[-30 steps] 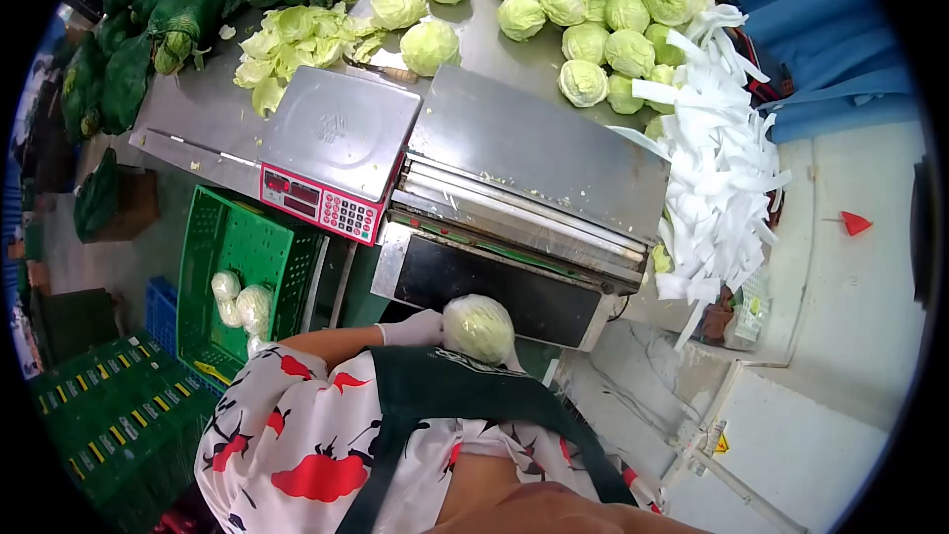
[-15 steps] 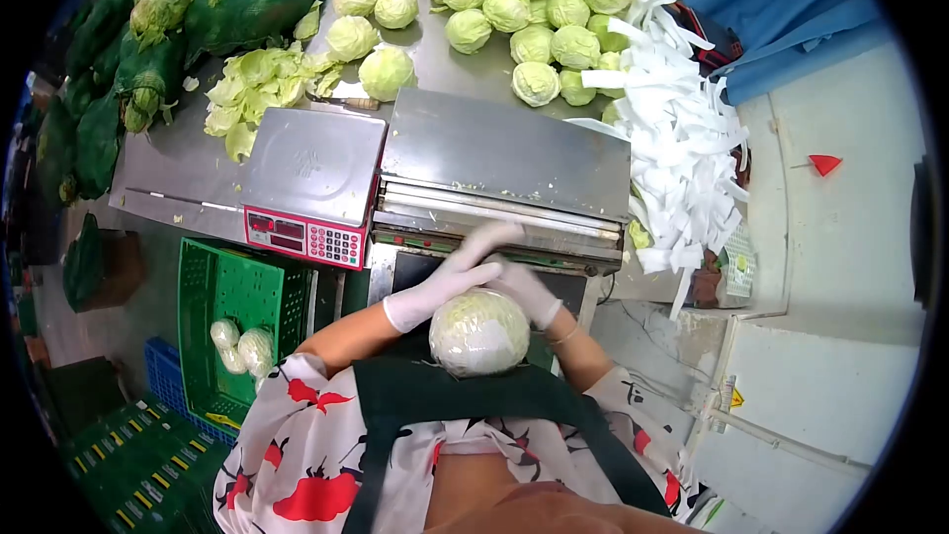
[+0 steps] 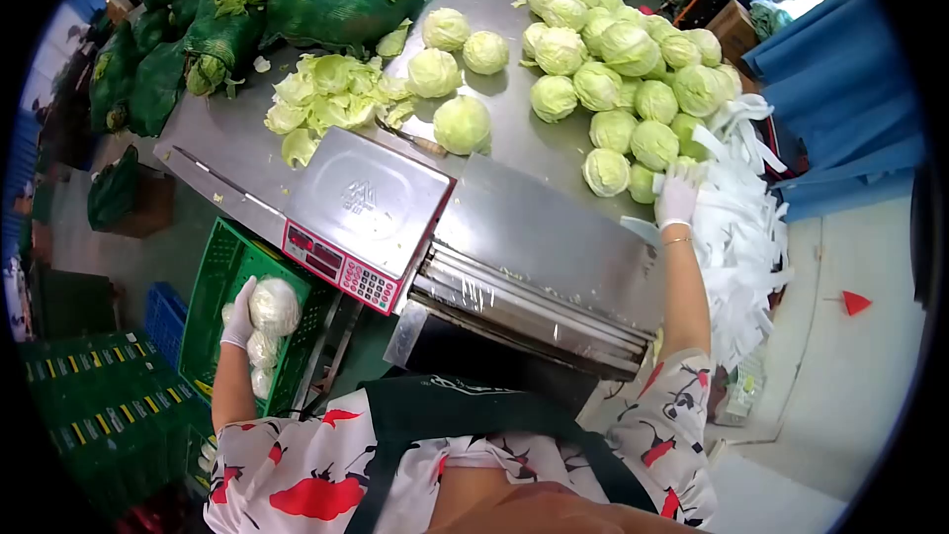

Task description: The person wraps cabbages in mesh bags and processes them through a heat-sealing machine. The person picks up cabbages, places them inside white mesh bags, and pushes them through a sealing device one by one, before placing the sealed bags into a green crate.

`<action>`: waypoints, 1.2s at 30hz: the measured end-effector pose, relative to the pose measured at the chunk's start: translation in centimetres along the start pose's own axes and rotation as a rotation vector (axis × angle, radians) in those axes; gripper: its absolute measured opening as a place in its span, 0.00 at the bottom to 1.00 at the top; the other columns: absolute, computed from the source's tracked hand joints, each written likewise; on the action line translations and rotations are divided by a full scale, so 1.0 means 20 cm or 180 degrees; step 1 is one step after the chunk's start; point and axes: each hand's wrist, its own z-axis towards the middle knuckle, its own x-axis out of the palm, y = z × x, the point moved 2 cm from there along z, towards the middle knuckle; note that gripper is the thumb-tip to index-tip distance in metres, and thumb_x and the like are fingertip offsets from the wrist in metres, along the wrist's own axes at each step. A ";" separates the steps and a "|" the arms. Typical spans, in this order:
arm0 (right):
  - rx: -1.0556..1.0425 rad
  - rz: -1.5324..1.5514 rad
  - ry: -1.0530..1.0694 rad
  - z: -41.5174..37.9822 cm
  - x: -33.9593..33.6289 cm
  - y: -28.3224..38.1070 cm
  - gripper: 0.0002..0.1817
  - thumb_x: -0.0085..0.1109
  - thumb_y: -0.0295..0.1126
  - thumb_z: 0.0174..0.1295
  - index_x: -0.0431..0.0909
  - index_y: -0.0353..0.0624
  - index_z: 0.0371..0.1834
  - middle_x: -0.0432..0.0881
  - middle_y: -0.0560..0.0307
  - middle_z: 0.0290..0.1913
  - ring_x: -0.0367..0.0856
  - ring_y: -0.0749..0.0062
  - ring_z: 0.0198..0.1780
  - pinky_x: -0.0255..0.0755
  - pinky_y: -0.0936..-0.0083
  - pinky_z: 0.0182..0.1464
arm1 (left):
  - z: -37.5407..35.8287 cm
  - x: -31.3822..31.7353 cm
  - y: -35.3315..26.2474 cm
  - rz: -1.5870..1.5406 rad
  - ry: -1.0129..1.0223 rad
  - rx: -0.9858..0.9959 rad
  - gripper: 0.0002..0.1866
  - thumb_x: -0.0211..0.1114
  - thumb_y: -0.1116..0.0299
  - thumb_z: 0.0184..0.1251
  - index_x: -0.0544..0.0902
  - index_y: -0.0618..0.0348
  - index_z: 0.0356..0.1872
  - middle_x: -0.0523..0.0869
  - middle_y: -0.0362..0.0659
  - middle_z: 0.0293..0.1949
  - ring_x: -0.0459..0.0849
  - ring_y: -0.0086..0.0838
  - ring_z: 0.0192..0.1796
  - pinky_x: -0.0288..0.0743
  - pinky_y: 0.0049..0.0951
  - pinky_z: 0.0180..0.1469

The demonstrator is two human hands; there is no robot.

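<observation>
With the middle of our view as the clock's centre, our left hand (image 3: 240,314) is between 8 and 9 o'clock, gloved in white, its fingers extended along the left side of a large wrapped cabbage (image 3: 276,305). That cabbage is at the green crate (image 3: 219,267), with smaller wrapped cabbages (image 3: 262,348) just below it in our view; we cannot tell whether the hand grips it or only touches it. Our right hand (image 3: 677,195), gloved too, reaches out between 2 and 3 o'clock, at the lower right edge of the cabbage pile (image 3: 633,69) and against the white strips (image 3: 746,227); we cannot tell whether its fingers have closed on anything. The pile sits on our metal desk (image 3: 504,119) between 1 and 2 o'clock. Four loose cabbages (image 3: 462,125) stand near 12, the nearest beside a knife (image 3: 425,143) at 11. Between 10 and 11 lie loose leaves (image 3: 331,94), with green mesh bags (image 3: 336,12) beyond. The red-edged scale (image 3: 361,198) is between 9 and 10, right beside the metal machine (image 3: 544,227) that reaches toward 3.
</observation>
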 end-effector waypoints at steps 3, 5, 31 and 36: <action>-0.0241 -0.0154 0.1186 0.05 0.10 0.00 0.13 0.51 0.31 0.65 0.81 0.44 0.50 0.82 0.53 0.49 0.77 0.57 0.57 0.66 0.59 0.64 | 0.42 -0.36 -0.17 0.3786 -0.1281 0.1675 0.30 0.67 0.52 0.68 0.79 0.68 0.60 0.85 0.51 0.55 0.83 0.37 0.58 0.74 0.33 0.62; -0.0178 0.0180 0.1558 0.09 0.18 -0.02 0.12 0.54 0.34 0.65 0.82 0.45 0.47 0.82 0.53 0.49 0.78 0.55 0.54 0.69 0.59 0.59 | 0.59 -0.03 -0.34 0.2846 -0.1141 0.2137 0.30 0.67 0.55 0.68 0.76 0.68 0.63 0.83 0.53 0.58 0.82 0.35 0.60 0.71 0.32 0.64; 0.3001 0.4818 -0.0706 -0.02 -0.64 -0.45 0.24 0.53 0.28 0.71 0.69 0.32 0.69 0.70 0.50 0.70 0.71 0.65 0.68 0.68 0.70 0.66 | 1.45 2.55 -0.39 0.1221 0.1319 0.0432 0.42 0.74 0.46 0.57 0.70 0.55 0.69 0.79 0.49 0.61 0.84 0.40 0.56 0.85 0.43 0.48; 0.3973 0.5535 0.0070 0.01 -0.77 -0.25 0.22 0.49 0.31 0.75 0.70 0.34 0.68 0.74 0.57 0.59 0.73 0.76 0.53 0.71 0.78 0.51 | 1.25 2.36 -0.44 -0.0082 0.2278 0.0111 0.42 0.64 0.40 0.63 0.61 0.45 0.75 0.72 0.47 0.70 0.75 0.43 0.68 0.76 0.49 0.63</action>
